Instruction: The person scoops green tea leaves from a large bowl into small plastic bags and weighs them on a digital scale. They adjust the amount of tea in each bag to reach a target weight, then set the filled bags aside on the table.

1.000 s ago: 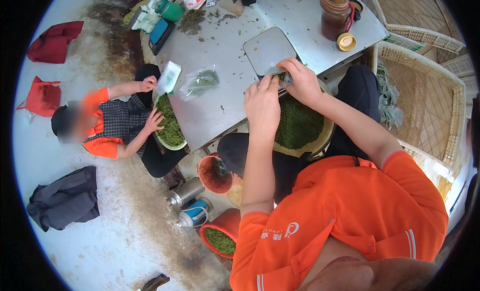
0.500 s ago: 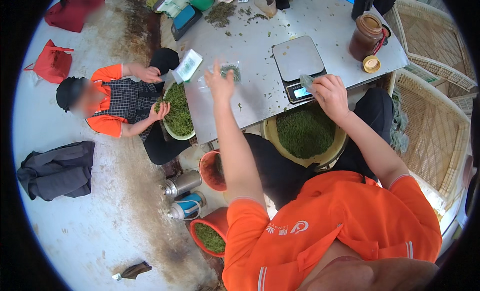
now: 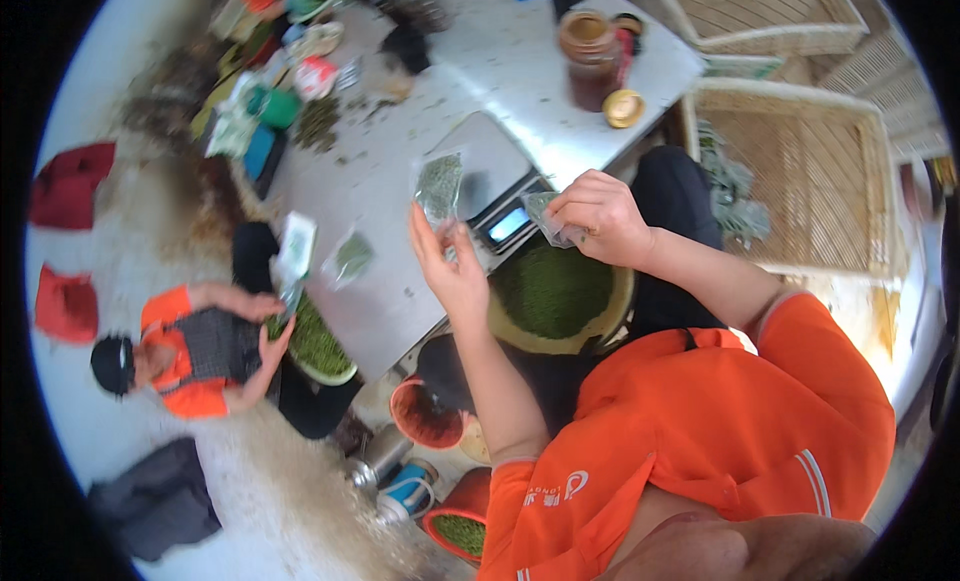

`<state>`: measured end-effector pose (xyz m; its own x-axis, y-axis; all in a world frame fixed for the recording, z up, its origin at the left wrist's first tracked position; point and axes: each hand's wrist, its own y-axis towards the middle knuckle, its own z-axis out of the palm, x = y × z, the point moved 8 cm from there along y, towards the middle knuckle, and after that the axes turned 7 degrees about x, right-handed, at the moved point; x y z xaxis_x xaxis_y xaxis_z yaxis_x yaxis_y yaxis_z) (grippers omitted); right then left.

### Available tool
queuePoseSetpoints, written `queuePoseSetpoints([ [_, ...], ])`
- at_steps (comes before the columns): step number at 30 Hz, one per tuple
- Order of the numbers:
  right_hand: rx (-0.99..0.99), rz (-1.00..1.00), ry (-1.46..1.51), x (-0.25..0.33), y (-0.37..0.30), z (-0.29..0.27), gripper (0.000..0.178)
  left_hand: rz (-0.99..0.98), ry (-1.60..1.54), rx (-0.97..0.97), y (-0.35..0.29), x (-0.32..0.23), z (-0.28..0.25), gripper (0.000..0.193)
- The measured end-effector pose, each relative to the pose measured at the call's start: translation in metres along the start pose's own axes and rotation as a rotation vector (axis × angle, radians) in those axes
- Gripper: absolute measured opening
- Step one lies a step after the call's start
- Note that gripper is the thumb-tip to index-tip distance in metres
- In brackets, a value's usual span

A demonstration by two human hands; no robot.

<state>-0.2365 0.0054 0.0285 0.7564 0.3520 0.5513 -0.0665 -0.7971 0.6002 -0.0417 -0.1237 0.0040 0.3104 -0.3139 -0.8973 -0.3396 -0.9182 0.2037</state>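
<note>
My left hand (image 3: 452, 271) is raised beside the scale, its fingers closed on a clear plastic bag (image 3: 440, 186) of green leaf bits. The bag stands up from the fingertips over the scale's plate. My right hand (image 3: 605, 216) pinches a second small clear bag (image 3: 545, 219) with some green in it, just right of the scale (image 3: 470, 146), whose display is lit. Below the table edge, between my legs, sits a wide basin (image 3: 619, 316) with fine green leaves (image 3: 555, 289). Another filled bag (image 3: 352, 256) lies on the table to the left.
At left a co-worker (image 3: 215, 346) holds a clear bag above a bowl of leaves (image 3: 315, 346). A brown jar (image 3: 590, 66) and its gold lid (image 3: 624, 109) stand at the far right. A wicker tray (image 3: 810, 171) with several bags is right; a thermos (image 3: 405, 491) stands below left.
My view has turned. My left hand, earlier spread over the table near a bag, now holds a filled bag up by the scale. My right hand still pinches its bag.
</note>
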Motion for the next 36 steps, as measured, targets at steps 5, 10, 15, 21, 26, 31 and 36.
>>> queuePoseSetpoints([
  [5,-0.147,0.277,-0.304,-0.079,-0.063,-0.131,0.018,-0.039,-0.038,0.076,-0.063,0.03,0.042,0.047],
  [10,0.105,0.983,-0.554,-0.248,-0.158,-0.223,0.014,-0.231,0.011,0.121,-0.099,0.066,0.019,0.04],
  [15,0.478,1.205,-0.585,-0.395,-0.234,-0.198,0.022,-0.306,0.212,0.17,-0.119,0.059,0.018,0.029],
  [21,0.459,1.331,-0.434,-0.479,-0.277,-0.133,0.032,-0.373,0.289,0.25,-0.164,0.074,0.018,0.019],
  [26,0.625,1.189,-0.37,-0.506,-0.324,-0.08,0.059,-0.316,0.365,0.36,-0.172,0.063,0.043,0.017],
  [31,-0.059,1.005,-0.536,-0.442,-0.278,-0.136,0.055,-0.241,0.368,0.442,-0.164,0.058,0.067,0.015],
  [36,-0.265,0.654,-0.423,-0.297,-0.213,-0.141,0.034,-0.531,0.692,0.795,-0.198,0.157,0.09,0.035],
])
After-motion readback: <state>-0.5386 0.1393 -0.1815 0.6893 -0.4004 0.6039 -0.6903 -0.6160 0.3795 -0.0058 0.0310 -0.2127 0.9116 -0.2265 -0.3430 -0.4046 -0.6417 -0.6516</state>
